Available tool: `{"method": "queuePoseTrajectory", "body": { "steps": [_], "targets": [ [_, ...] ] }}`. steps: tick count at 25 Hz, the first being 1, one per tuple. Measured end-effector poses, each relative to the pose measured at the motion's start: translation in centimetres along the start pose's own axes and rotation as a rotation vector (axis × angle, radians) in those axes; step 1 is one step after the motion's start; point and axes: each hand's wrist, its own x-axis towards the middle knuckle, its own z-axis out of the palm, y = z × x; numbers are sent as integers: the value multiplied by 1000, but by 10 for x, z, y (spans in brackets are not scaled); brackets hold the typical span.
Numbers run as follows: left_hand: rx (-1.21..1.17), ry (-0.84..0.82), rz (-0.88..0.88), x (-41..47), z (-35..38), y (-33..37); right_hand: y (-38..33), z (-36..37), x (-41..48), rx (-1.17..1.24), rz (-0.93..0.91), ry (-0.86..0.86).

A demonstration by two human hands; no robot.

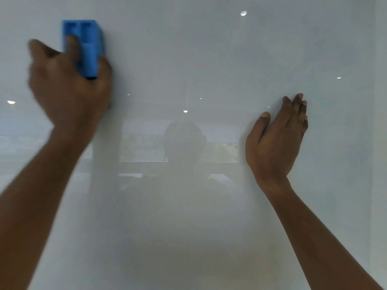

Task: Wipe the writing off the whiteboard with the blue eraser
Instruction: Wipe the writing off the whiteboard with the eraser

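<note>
The whiteboard (209, 49) fills the whole view, glossy and white, and I see no writing on it. My left hand (69, 84) grips the blue eraser (88, 45) at the upper left and presses it against the board; the hand is blurred by motion. My right hand (276, 139) rests flat on the board at the right, fingers together and pointing up, holding nothing.
The board's shiny surface mirrors ceiling lights (243, 13) and a dim room with a person's outline at the centre. A pale vertical strip (380, 122), the board's right edge or a wall, runs down the far right.
</note>
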Motion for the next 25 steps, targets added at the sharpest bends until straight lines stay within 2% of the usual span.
{"method": "queuePoseTrajectory", "body": {
  "steps": [2, 5, 7, 9, 11, 13, 15, 17, 19, 21, 23, 25],
  "targets": [
    [6, -59, 65, -37, -9, 56, 2, 0, -1, 10, -3, 3],
    [-83, -106, 378, -104, 5, 121, 4, 0, 1, 14, -7, 4],
    [-65, -115, 511, -137, 10, 137, 5, 0, 1, 5, -3, 12],
    [-70, -127, 557, -143, 6, 135, 7, -2, 1, 17, -2, -5],
    [-63, -108, 528, -132, -2, 111, 8, -2, 0, 16, -6, -8],
    [-26, -51, 424, -110, -18, 69, 9, -3, 1, 26, -7, -19],
    [79, -20, 207, -86, -35, 10, 8, -4, 1, 16, -8, -10],
    [146, -81, -44, -60, -55, -44, 6, -2, -1, -1, -7, -1],
    [154, -74, -165, -49, -63, -63, 5, -1, -1, -19, -3, -5],
    [180, -29, -103, -66, -55, -49, 3, -1, -2, -23, -3, -13],
    [126, -7, 70, -95, -44, -11, 2, -1, -2, -20, -2, -13],
    [26, -57, 246, -129, -28, 39, 1, -1, -2, -17, -1, -11]
  ]
}}
